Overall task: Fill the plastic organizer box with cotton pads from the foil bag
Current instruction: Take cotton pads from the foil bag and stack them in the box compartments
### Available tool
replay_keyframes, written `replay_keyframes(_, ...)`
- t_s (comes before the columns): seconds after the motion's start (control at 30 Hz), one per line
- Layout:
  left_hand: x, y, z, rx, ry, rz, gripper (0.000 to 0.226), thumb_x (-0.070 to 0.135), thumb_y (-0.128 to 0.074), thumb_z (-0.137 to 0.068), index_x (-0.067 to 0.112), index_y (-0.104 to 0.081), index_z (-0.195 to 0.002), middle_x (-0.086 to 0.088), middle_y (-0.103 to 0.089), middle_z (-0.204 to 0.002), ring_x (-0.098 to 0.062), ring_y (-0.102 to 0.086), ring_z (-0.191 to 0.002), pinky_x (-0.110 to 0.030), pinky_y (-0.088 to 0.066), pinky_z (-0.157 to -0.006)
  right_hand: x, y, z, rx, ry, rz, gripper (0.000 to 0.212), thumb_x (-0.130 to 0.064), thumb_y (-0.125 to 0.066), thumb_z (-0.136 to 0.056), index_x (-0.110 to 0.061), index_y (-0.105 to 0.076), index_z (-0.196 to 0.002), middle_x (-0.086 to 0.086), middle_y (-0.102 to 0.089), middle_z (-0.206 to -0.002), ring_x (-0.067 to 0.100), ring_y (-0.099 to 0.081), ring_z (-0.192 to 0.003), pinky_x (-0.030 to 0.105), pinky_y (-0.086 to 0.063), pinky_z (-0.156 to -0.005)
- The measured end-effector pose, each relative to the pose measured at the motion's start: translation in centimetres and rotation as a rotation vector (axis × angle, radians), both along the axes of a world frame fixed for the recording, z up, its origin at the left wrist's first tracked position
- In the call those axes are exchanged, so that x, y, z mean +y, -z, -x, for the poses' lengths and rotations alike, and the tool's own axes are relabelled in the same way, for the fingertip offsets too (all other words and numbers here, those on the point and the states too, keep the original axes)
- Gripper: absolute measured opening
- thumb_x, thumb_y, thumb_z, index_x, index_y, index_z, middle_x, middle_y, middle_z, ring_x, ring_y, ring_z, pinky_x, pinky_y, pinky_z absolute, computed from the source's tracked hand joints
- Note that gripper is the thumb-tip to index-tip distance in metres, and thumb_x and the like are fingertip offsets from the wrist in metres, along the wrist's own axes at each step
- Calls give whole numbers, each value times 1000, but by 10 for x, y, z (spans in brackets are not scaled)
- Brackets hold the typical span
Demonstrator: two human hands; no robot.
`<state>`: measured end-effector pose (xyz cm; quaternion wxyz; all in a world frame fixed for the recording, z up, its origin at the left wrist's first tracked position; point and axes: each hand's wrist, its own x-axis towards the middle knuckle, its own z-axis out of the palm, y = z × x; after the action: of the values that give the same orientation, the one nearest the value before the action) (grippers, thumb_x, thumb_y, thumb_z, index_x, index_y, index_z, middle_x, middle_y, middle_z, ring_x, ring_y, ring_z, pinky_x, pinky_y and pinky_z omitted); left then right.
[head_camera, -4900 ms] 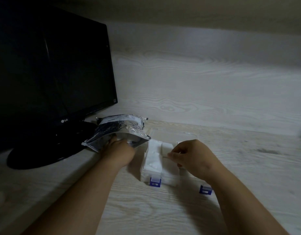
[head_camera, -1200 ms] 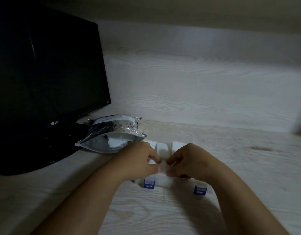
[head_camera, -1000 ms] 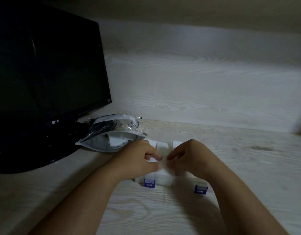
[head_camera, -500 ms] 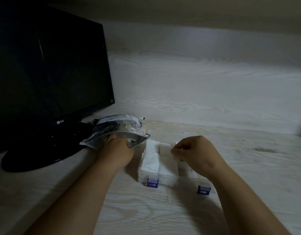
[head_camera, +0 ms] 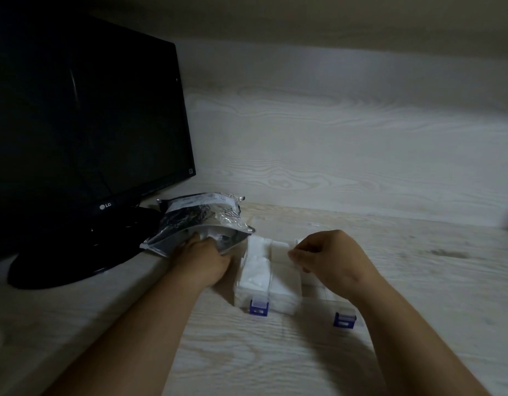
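Right now we are looking down at a pale wooden desk (head_camera: pixel 418 295) with wavy lines in the wood. The wall (head_camera: pixel 333 138) behind it has the same wood look, and a shelf (head_camera: pixel 304 18) hangs over the top. The light is dim.

A big black monitor (head_camera: pixel 84 124) fills the left side. Its round stand (head_camera: pixel 75 252) sits on the desk and comes close to the foil bag (head_camera: pixel 195 218), so it is tight there. To the right of the plastic organizer box (head_camera: pixel 315 292), and in front of it toward us, the wood runs on wide.

The box sits in the middle of the desk, with two blue latches (head_camera: pixel 259 307) on its near side. White cotton pads (head_camera: pixel 255 264) fill its left rows. The bag lies just left of the box, with its mouth toward us.

Our left hand (head_camera: pixel 202 258) reaches into the bag's mouth. Its fingers are hidden inside, so we cannot tell if they hold anything. Our right hand (head_camera: pixel 333 258) is over the box with its fingers curled. Its thumb and first finger pinch the edge of the pads in the middle row.
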<state>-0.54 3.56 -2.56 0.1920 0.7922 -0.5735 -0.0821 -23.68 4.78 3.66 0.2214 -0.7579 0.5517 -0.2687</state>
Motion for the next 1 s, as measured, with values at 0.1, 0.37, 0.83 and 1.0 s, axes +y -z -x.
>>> replay_keyframes(0.1,-2,2,-1,-70,-20,-44,62,56,-51,-86,19,-51,-135,-10,-41,-147,-26,-37,-136,-39,-29,-114,0,0,0,-5,-1,1,16,-34,-65,-87,-30,-70,-73,-12,-65,-67,-1,-54,-56,16,-36,-52)
replay_keyframes(0.37,10,-19,11,-326,-113,79,39,36,-47,-92,12,-62,-119,-10,-60,-129,-27,-54,-121,-37,-38,-103,1,0,0,-20,6,-4,13,-34,-65,-88,-27,-72,-79,-11,-66,-69,0,-55,-58,17,-37,-53)
replay_keyframes(0.83,27,-35,23,171,-27,594,22,1,-58,-80,23,-61,-79,2,-62,-80,-22,-58,-78,-25,-34,-60,0,-1,1,-33,7,10,13,-28,-62,-91,-27,-73,-83,-15,-64,-68,-2,-54,-59,13,-36,-53)
replay_keyframes(1.0,25,-40,31,579,86,666,44,-9,-59,-77,34,-58,-74,9,-66,-82,-12,-63,-76,-26,-50,-65,0,-1,1,-108,20,-1,15,-23,-63,-90,-28,-71,-78,-10,-69,-70,2,-59,-59,21,-49,-57)
